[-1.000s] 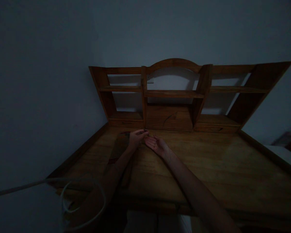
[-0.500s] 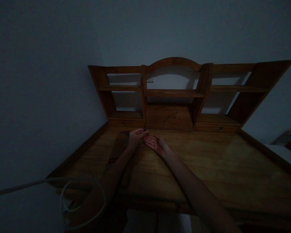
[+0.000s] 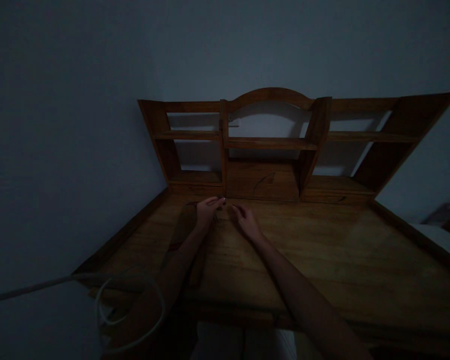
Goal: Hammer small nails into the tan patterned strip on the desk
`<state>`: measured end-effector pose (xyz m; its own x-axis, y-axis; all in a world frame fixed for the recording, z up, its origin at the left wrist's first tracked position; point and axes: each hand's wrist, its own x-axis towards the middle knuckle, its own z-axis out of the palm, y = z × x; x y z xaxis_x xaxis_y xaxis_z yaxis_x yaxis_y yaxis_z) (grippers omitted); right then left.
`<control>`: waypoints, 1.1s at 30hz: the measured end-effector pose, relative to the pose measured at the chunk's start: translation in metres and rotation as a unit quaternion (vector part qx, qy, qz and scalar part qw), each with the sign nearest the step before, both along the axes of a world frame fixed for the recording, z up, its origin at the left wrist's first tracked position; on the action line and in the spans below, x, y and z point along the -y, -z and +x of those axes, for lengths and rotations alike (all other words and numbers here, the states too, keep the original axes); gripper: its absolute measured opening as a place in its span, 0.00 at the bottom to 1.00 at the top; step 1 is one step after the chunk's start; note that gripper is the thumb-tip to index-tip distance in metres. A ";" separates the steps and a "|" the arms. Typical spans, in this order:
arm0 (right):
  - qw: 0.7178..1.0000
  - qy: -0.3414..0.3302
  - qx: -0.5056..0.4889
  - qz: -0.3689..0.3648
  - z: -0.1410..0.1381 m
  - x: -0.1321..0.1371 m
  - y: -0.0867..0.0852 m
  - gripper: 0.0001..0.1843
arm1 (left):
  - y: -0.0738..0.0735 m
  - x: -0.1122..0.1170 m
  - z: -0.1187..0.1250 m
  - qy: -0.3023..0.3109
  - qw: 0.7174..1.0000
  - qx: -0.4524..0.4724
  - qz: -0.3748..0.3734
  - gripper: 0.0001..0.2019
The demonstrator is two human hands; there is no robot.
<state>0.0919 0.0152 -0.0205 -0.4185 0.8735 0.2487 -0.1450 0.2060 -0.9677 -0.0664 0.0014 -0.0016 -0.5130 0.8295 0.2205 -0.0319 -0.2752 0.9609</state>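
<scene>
My left hand [image 3: 207,211] is above the back left part of the wooden desk. Its thumb and fingers are pressed together round something small and dark, too dim to name. To its right, a short gap away, my right hand [image 3: 248,223] is over the desk top with loosely bent fingers pointing forward and left; I see nothing in it. Beneath my left hand and forearm lies a flat brown piece [image 3: 182,227] with dark red bands, partly covered by the arm. Thin dark strands show just below my left fingers, too faint to make out.
A wooden shelf unit [image 3: 272,143] with cubbies and small drawers stands along the back of the desk [image 3: 322,250]. At lower left a pale cable [image 3: 41,286] loops in front of my left forearm. A wall socket [image 3: 234,122] shows behind the shelf.
My right hand has turned from palm up to palm down, bent its fingers and come apart from my left hand. My left hand stays pinched, shifted slightly left.
</scene>
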 end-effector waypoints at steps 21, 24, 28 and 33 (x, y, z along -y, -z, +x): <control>0.850 0.033 0.358 0.385 -0.019 0.022 0.014 0.13 | 0.016 -0.012 -0.012 -0.001 0.995 0.102 0.019 0.22; 0.840 0.025 0.366 0.399 -0.020 0.022 0.013 0.09 | 0.017 -0.012 -0.013 -0.001 0.996 0.088 0.015 0.21; 0.817 0.013 0.386 0.428 -0.021 0.025 0.007 0.09 | 0.017 -0.013 -0.013 -0.004 0.997 0.075 0.008 0.19; 0.778 0.027 0.434 0.455 -0.024 0.036 0.000 0.12 | 0.019 -0.016 -0.012 -0.003 0.996 0.084 0.013 0.21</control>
